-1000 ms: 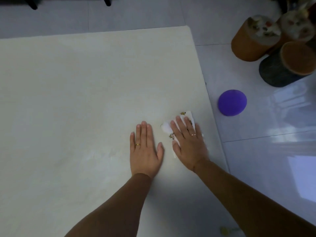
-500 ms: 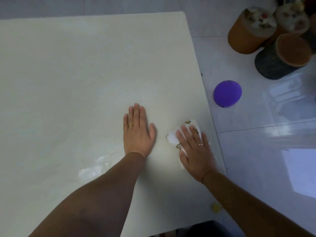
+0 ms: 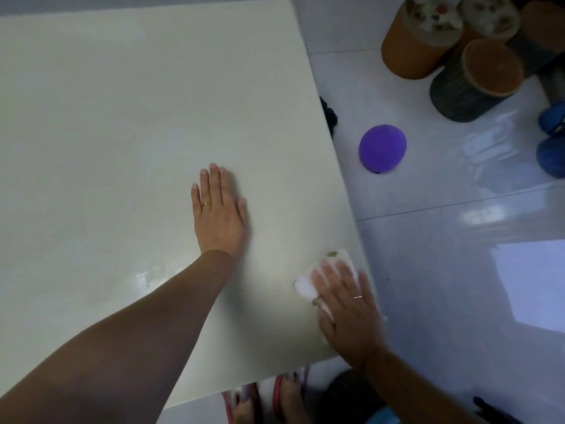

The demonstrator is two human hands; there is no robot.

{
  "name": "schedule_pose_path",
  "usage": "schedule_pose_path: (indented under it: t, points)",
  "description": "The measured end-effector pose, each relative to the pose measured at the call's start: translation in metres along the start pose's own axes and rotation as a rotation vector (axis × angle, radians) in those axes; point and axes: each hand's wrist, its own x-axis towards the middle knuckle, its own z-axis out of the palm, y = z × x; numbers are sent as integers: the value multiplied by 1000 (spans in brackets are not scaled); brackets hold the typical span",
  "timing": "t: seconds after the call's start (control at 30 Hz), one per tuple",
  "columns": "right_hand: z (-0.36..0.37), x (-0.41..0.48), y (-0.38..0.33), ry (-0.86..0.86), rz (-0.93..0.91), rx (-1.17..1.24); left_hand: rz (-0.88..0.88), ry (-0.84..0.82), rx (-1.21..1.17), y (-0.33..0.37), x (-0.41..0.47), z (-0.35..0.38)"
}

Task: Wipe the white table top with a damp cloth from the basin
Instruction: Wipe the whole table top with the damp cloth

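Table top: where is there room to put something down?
The table is bare left of and beyond the left hand, to its far edge. A smaller bare patch lies between the left hand and the cloth. The near right corner is crowded: the right hand presses the cloth there.

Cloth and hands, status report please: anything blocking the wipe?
Left hand flat on table top, open. Right hand pressing cloth near the right edge. Nothing seen in the cloth's path.

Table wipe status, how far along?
Done: a wet sheen by the left forearm suggests that patch is wiped. In hand: right hand presses the cloth at the near-right corner of the table; left hand rests flat. Left: the far half shows no wet marks.
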Motion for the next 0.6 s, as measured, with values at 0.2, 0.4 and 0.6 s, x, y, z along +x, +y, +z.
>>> schedule_pose_path:
  t: [0.2, 0.4, 0.6]
  points:
    - [4, -29, -20, 46, 376, 92, 34, -4, -13, 28, -8, 9]
    - [-1, -29, 16, -8, 102, 80, 37, -19, 9, 39, -5, 24]
    - [-11, 67, -5, 26, 473, 79, 32, -28, 7, 39, -4, 22]
